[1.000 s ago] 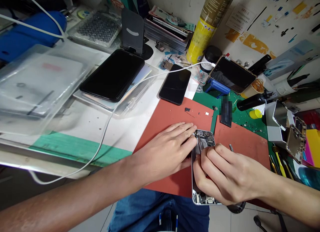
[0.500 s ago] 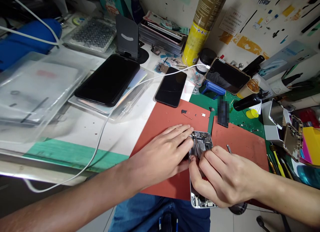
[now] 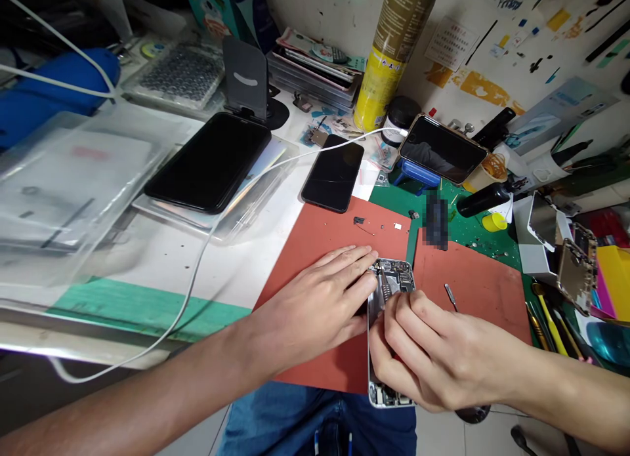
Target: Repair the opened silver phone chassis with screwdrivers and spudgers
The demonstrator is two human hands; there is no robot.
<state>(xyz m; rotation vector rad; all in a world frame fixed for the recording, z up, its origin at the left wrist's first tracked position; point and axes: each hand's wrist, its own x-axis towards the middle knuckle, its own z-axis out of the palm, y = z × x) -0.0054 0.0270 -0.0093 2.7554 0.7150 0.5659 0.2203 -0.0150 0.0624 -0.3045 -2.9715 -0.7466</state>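
one opened phone (image 3: 391, 395) lies on the red mat (image 3: 315, 233), its near end at the mat's front edge, small parts showing at both ends. the left hand (image 3: 335, 292) reaches over it with fingers stretched out and nearly side by side, their tips at the phone's upper left edge; the thumb is partly hidden. the right hand (image 3: 433, 351) has its fingers curled, thumb and forefinger pinching one pointed metal tool (image 3: 386, 289) whose tip is among the parts in the phone's far end. a second metal tip (image 3: 449, 296) shows beyond the right hand; whether the hand touches it i cannot tell.

for containers: a clear plastic bag (image 3: 83, 180) at far left holds a pale flat thing. a clear case (image 3: 180, 75) behind holds bubbly, dark-patterned stuff. a stack of clear boxes (image 3: 312, 79) sits under papers. beside one yellow spray can (image 3: 378, 82) stands one black-lidded jar (image 3: 399, 118), contents hidden. a cup (image 3: 480, 178) holds tan rubber bands (image 3: 496, 166).

three dark-screened phones lie about: one on a clear flat box (image 3: 256, 203), one on the table (image 3: 283, 229), one propped above a blue stand (image 3: 414, 175), with one white cable (image 3: 199, 272) plugged in.
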